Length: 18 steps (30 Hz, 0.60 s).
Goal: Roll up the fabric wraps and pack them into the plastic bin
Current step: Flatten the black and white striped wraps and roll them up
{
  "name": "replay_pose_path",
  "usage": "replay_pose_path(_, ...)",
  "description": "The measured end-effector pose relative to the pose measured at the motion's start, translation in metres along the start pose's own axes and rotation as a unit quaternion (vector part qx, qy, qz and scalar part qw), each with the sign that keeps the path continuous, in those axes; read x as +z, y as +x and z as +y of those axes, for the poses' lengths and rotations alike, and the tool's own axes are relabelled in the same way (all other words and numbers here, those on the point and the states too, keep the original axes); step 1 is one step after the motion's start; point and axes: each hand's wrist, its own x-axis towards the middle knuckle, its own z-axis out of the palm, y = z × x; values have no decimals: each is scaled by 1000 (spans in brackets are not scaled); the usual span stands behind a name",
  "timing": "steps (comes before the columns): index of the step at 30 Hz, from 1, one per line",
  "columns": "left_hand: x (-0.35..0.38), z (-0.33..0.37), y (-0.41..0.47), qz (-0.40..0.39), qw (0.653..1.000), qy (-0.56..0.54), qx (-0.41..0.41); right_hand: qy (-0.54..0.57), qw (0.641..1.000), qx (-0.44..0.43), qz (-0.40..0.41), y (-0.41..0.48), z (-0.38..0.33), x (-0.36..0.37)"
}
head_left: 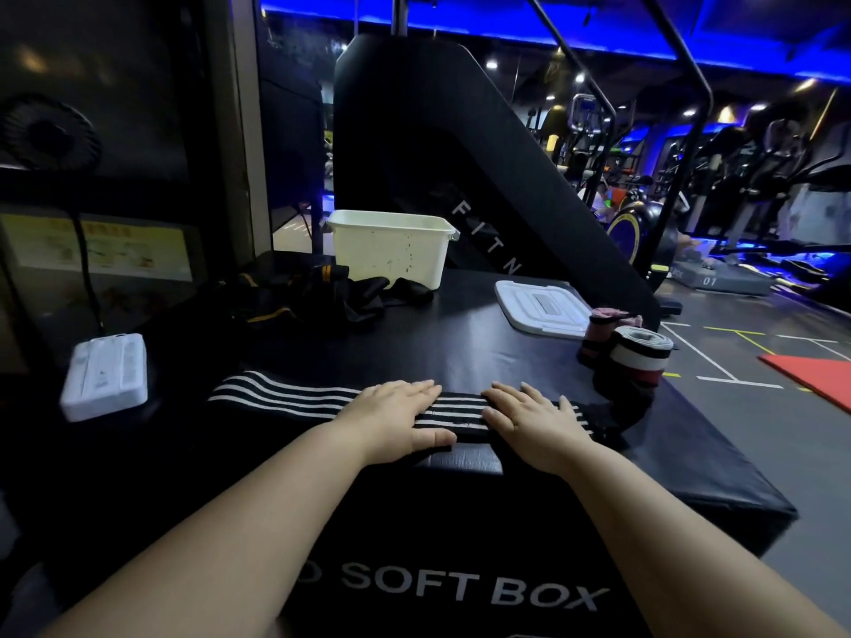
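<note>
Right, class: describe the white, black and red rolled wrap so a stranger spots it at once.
Find the big black padded box, then its right edge, near the white rectangular plastic lid. Of two fabric rolls standing there, pick the nearer roll, banded white, black and red; the pink roll sits beside it.

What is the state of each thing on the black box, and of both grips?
Striped wrap: unrolled, flat under both grips.
Left grip: open, pressing on the striped wrap.
Right grip: open, pressing on the striped wrap.
Bin: upright, lid off.
Lid: lying flat, apart from the bin.
Pink wrap: rolled up.
White wrap: rolled up.
Black wraps: unrolled, heaped beside the bin.
</note>
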Motion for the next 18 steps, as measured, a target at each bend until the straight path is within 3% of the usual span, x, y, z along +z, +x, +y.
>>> replay_pose_path(5,2,0,-1,22,1000,3,1,-4,1000,-31,2,12,-7,-8)
replay_pose_path(8,4,-1,-1,34,999,-3,1,54,996,-70,29,17,-15,-8)
replay_pose_path(12,6,-1,0,31,999,3,-3,114,988,-47,97,18,-15,3)
replay_pose_path(18,8,0,-2,28,999,2,-16,81,991,3,109,24,-20,3)
